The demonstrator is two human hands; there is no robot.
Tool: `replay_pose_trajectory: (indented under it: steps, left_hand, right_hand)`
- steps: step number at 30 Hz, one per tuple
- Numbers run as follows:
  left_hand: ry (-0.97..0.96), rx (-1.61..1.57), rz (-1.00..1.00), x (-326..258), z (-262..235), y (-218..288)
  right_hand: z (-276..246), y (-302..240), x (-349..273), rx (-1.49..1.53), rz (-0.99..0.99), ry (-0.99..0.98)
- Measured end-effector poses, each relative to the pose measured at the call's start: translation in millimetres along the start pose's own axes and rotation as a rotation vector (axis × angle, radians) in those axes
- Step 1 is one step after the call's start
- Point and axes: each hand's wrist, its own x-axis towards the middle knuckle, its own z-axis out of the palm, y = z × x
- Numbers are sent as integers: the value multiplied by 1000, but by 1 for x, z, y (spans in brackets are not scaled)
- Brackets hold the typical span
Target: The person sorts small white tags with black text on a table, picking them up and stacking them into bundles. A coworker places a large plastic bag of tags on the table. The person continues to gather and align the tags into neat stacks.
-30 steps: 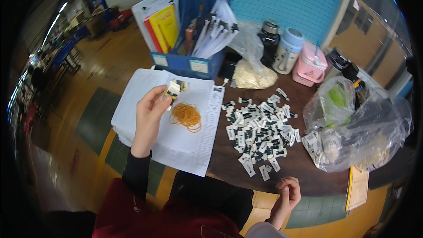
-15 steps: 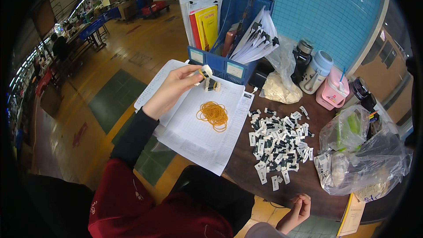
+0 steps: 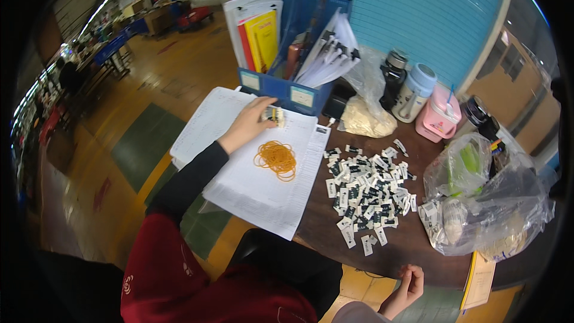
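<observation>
My left hand [image 3: 248,123] reaches over the open notebook [image 3: 221,110], its thumb and fingers closed on a small bundle of black-and-white labels [image 3: 273,115] with a yellow band round it. The bundle is down at the paper, against another bundle that mostly hides behind it. Just below this hand a heap of tan rubber bands [image 3: 276,160] lies on the white sheets. My right hand [image 3: 408,290] hangs off the table's front edge, fingers curled in and nothing visible in them. Nearest to it on the tabletop is a pile of loose black-and-white labels [image 3: 369,194].
A blue file box [image 3: 310,97] with papers and clips stands behind the notebook. Along the back right are a plastic bag [image 3: 368,118], a blue-lidded flask [image 3: 415,93] and a pink cup [image 3: 438,116]. Clear bags [image 3: 478,227] fill the right side of the dark table [image 3: 323,236].
My left hand has lowered the label bundle onto the paper beside the other one. My right hand stays curled by the table edge. The whole view has shifted slightly.
</observation>
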Motion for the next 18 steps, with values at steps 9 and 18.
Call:
replay_pose_trajectory:
  steps: [9,18]
  left_hand:
    - [-239,-474,233,-103,6,139]
    - [-326,-397,47,-128,100,180]
  right_hand:
    - [-59,-41,75,-734,-550,126]
    - [-231,-130,302,-908,-745,868]
